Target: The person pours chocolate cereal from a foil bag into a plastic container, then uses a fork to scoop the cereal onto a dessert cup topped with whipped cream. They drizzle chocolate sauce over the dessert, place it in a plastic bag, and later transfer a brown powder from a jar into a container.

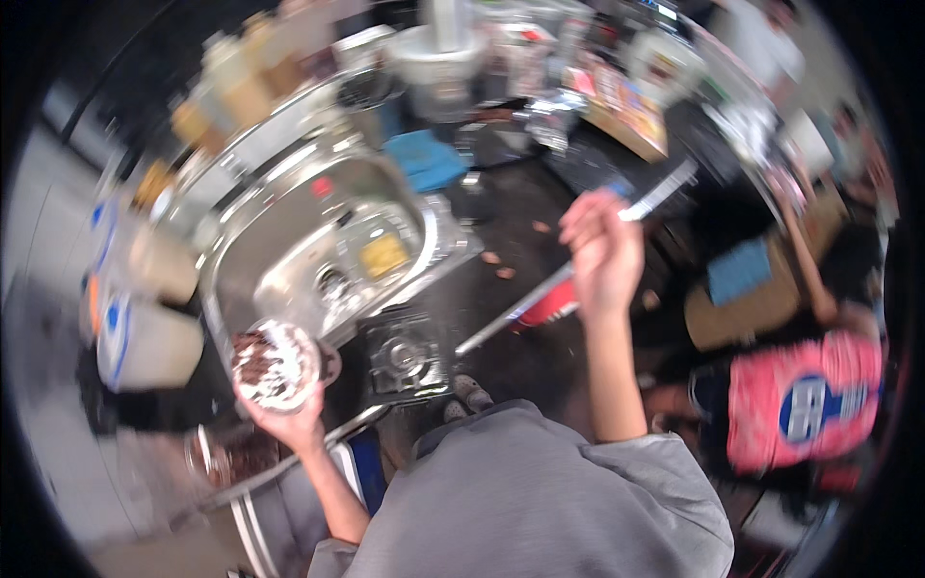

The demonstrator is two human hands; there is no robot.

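My left hand [293, 423] holds a round clear cup [277, 366] from below, beside the near left corner of the sink. Brown pieces and white cream-like topping fill the cup's mouth. My right hand [605, 253] is raised over the metal-trimmed counter edge [509, 316], its fingers loosely curled. Blur hides whether anything is between those fingers; a small blue patch shows by the fingertips. Between the hands, a black tray with a clear plastic piece [408, 357] sits on the dark counter [498, 217].
In the steel sink [253, 238] lie a yellow sponge [384, 255] and a red-capped bottle [323, 189]. A blue cloth [425, 160] rests on its rim. Blue-lidded tubs [148, 347] stand left. A person in pink [802, 404] is at right, near a cardboard box [744, 307].
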